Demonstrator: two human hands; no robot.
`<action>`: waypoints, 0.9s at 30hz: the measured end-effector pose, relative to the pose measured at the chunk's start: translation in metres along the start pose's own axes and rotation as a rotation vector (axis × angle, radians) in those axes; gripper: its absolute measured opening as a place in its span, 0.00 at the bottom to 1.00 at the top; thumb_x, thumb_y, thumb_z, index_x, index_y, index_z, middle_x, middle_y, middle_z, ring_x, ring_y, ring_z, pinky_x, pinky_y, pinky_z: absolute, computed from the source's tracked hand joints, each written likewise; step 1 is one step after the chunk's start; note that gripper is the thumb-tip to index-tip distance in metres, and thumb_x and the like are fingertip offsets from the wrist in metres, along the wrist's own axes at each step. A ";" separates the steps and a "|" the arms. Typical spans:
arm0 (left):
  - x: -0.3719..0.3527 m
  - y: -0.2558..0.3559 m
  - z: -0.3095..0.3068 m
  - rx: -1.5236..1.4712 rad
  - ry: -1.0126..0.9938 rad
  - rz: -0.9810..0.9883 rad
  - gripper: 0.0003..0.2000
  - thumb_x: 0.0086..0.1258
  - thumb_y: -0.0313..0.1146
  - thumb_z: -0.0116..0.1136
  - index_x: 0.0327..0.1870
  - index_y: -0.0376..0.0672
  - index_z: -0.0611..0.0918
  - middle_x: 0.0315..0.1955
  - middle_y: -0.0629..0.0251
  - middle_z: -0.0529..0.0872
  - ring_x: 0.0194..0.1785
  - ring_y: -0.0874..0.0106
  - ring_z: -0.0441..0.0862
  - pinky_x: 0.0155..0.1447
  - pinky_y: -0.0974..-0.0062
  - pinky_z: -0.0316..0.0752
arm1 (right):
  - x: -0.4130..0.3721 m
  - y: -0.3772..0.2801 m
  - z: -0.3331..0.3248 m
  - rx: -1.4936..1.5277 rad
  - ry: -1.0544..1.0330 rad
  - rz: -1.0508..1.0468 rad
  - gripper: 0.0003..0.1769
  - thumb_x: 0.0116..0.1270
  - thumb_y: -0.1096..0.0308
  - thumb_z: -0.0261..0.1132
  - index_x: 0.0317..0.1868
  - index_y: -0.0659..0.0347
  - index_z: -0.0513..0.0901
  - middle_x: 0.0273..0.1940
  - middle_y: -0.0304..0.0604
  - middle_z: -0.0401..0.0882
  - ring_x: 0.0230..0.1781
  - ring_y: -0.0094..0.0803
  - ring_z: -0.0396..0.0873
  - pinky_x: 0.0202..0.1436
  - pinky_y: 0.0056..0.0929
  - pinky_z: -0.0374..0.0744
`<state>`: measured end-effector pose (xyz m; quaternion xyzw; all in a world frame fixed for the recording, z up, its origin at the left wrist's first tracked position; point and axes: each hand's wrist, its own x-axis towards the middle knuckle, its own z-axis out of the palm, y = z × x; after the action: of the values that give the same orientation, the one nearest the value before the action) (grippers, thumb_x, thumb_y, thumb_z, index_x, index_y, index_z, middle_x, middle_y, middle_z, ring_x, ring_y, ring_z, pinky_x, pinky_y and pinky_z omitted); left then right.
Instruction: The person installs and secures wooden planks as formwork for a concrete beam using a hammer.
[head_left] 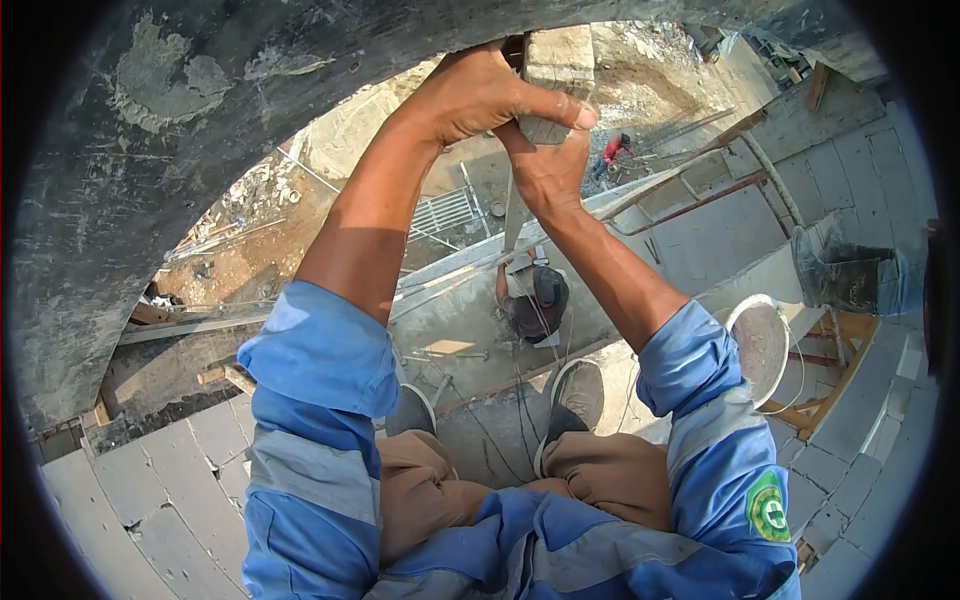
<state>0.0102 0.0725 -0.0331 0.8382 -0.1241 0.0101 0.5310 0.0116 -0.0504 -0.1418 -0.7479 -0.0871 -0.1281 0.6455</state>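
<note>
head view: left hand [480,95] wraps the grey block [560,60], thumb across its face; right hand [545,170] props it from beneath, both clamped, seemingly to steady it by the concrete slab [150,150]; a worker [535,300] stands far below.
</note>
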 end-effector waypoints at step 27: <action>-0.006 0.008 0.016 0.008 0.144 0.144 0.27 0.47 0.41 0.79 0.48 0.38 0.84 0.40 0.63 0.86 0.43 0.72 0.83 0.52 0.74 0.77 | 0.004 0.001 -0.011 -0.021 0.001 -0.129 0.22 0.52 0.63 0.77 0.41 0.69 0.80 0.40 0.49 0.82 0.41 0.35 0.81 0.45 0.35 0.78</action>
<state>0.0010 0.0565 -0.0341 0.8263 -0.1457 0.1087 0.5331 0.0145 -0.0619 -0.1396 -0.7475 -0.1336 -0.1706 0.6279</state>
